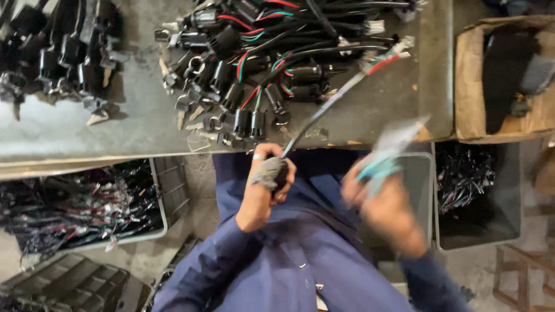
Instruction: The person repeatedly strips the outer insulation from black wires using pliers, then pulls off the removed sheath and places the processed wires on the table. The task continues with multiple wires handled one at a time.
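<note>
My left hand [267, 179] grips the black body of a switch part [272, 171] below the table edge. Its grey-sleeved cable [329, 104] runs up and right over the table, ending in red, green and white wires [386, 58]. My right hand [378, 196], blurred by motion, holds a small teal-handled tool or packet [384, 159] with a pale, blurred tip. On the grey metal table [133, 115] lies a pile of black switch parts with coloured wires and keys [254, 63].
A second heap of black parts [58, 49] lies at the table's far left. A grey bin of wired parts [81, 208] stands below left, another bin [471, 190] at right. A cardboard box [509, 75] holds dark items. Black trays [63, 283] sit bottom left.
</note>
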